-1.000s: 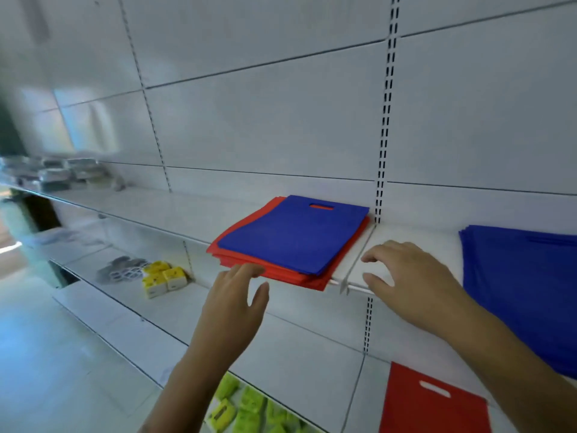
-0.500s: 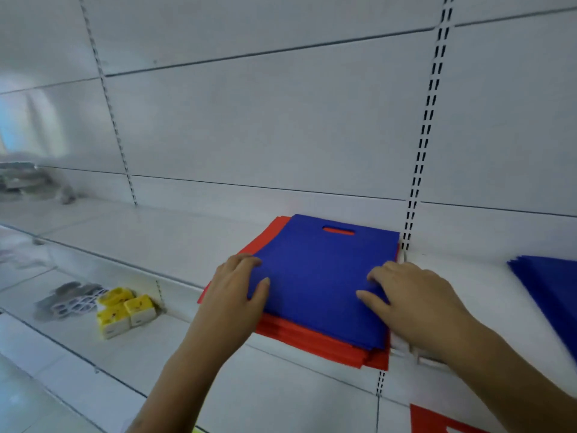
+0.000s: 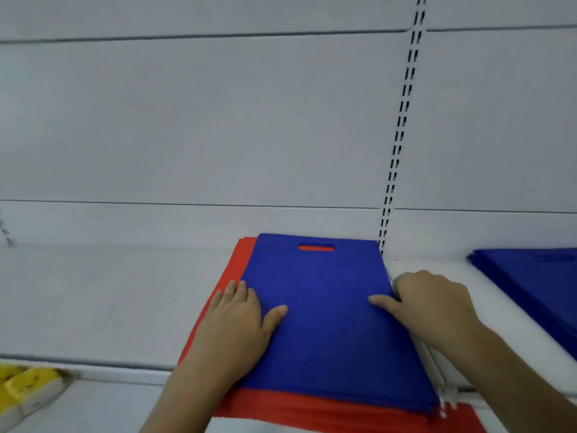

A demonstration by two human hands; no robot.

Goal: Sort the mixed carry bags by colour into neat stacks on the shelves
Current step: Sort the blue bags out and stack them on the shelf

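A blue carry bag [image 3: 324, 314] with a cut-out handle lies on top of a stack of red bags [image 3: 231, 276] on the white shelf [image 3: 100, 301]. Red shows along the stack's left and front edges and through the handle slot. My left hand [image 3: 240, 320] rests flat on the blue bag's left edge, fingers straight and thumb spread onto the blue fabric. My right hand [image 3: 434, 307] is at the bag's right edge, with the thumb on top and the fingers curled down over the edge, pinching it.
A stack of blue bags [image 3: 537, 289] lies on the shelf to the right. A slotted upright [image 3: 402, 120] runs up the back panel between the two stacks. Yellow packs [image 3: 25, 385] sit on the lower shelf at the bottom left.
The view has closed in on the stack. Both hands have come from the front of the shelf onto the blue bag, left at its left edge and right at its right edge.
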